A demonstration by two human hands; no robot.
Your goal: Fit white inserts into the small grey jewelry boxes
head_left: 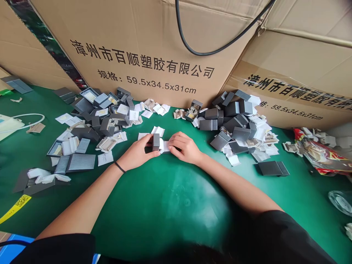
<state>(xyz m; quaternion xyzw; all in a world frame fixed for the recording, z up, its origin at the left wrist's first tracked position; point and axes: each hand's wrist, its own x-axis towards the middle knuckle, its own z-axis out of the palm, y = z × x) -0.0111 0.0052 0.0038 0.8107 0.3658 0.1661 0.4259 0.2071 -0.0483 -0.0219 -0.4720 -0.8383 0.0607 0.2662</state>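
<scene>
In the middle of the green table a small dark grey jewelry box [156,141] lies with its lid raised. My left hand [137,152] grips the lid side between thumb and fingers. My right hand [184,146] curls over the other half, its fingers and thumb around a white insert [165,147] that shows inside the box. The right fingers hide part of the base. Just behind the box lies a folded white paper piece [158,131].
Heaps of grey boxes with white inserts and papers spread at left [82,130] and right [236,123]. One closed box [273,168] lies apart on the right. Large cartons [137,44] wall off the back, and a black cable [203,54] hangs down. A red-edged plastic bag [320,154] sits far right.
</scene>
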